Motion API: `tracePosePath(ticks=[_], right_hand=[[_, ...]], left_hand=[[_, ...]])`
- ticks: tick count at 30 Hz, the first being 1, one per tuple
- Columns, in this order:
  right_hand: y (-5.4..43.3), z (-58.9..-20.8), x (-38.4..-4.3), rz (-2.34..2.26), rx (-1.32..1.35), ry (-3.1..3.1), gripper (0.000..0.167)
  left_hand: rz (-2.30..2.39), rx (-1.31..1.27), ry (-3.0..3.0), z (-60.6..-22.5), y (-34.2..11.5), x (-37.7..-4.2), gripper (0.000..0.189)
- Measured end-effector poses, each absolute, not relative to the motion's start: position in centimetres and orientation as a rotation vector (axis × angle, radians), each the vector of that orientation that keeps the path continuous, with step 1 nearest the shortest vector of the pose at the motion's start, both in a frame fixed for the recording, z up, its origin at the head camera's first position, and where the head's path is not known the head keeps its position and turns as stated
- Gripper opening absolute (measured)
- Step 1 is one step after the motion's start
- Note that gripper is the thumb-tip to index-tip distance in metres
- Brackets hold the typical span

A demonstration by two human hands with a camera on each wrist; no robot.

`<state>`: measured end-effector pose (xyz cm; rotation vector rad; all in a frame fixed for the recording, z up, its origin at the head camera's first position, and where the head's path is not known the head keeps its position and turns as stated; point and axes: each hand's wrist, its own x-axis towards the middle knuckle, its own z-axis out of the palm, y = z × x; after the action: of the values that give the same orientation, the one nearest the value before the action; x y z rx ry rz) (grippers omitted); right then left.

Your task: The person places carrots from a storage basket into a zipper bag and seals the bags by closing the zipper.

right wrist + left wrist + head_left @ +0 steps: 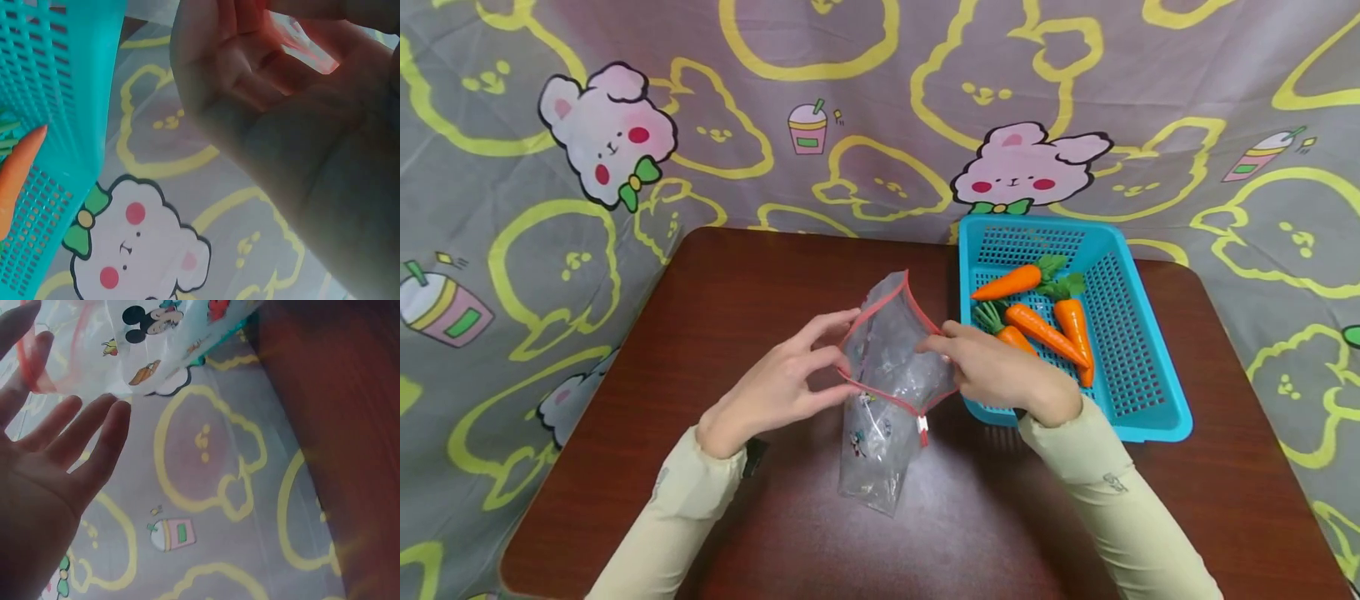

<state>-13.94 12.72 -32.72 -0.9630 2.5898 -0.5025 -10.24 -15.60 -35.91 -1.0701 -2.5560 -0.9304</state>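
Note:
A clear zip bag (880, 450) with red edging and small cartoon prints is spread wide at its mouth. My left hand (778, 379) holds the mouth's left side, thumb and a finger about the red rim. In the left wrist view the other fingers (115, 434) of this hand stretch out loosely below the bag. At the right side, my right hand (1000, 367) grips the rim with curled fingers, its fingertips over the opening. A white slider with a red tab (922, 425) hangs at the front edge. Much of the right grip is hidden in shadow in the right wrist view.
Just right of the bag, a blue plastic basket (1150, 367) holds several orange carrots (1048, 333) with green tops. My right forearm passes close by its front edge. The dark wooden table (700, 283) ends at a patterned cloth (880, 108) behind.

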Motion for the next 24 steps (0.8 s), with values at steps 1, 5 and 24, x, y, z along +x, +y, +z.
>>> tracePosePath(ticks=[1, 5, 24], right_hand=[[12.6, -32.8, -13.9, -0.495, -0.978, 2.582, 0.047], [12.3, -33.0, -14.1, -0.494, -1.019, 2.561, 0.042], [14.4, -33.5, -15.1, -0.482, -0.922, 2.572, 0.027]], left_hand=[[-0.941, -1.076, -2.567, -36.1, -15.4, -10.4, 0.018], [-0.952, -1.081, -2.577, -36.7, -14.9, -10.8, 0.019], [-1.324, -0.638, -2.608, -38.0, -13.9, -11.2, 0.057]])
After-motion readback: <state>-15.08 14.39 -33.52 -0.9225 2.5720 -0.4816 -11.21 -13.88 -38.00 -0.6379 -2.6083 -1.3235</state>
